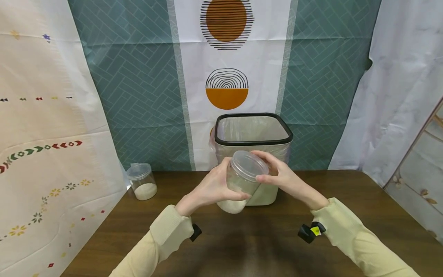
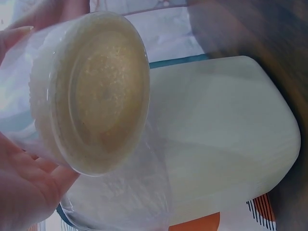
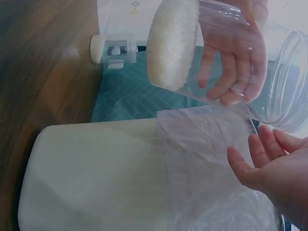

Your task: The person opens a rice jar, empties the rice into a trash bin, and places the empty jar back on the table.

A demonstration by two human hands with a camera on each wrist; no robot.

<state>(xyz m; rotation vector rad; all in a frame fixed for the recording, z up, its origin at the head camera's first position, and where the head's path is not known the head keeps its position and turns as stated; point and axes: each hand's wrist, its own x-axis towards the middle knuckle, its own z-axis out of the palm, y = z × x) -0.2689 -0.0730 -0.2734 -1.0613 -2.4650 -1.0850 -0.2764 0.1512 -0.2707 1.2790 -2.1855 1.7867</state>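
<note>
Before bin (image 1: pixel 255 143): left hand (image 1: pixel 215 187) clasping tilted jar (image 1: pixel 238 184), right hand (image 1: pixel 282 175) gripping its lid (image 1: pixel 249 163).

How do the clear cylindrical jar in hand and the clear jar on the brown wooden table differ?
The held jar is raised in the left hand, right hand at its translucent lid; the standing jar rests on the table. The held jar tilts; the standing jar is upright. Both hold white grains.
</note>
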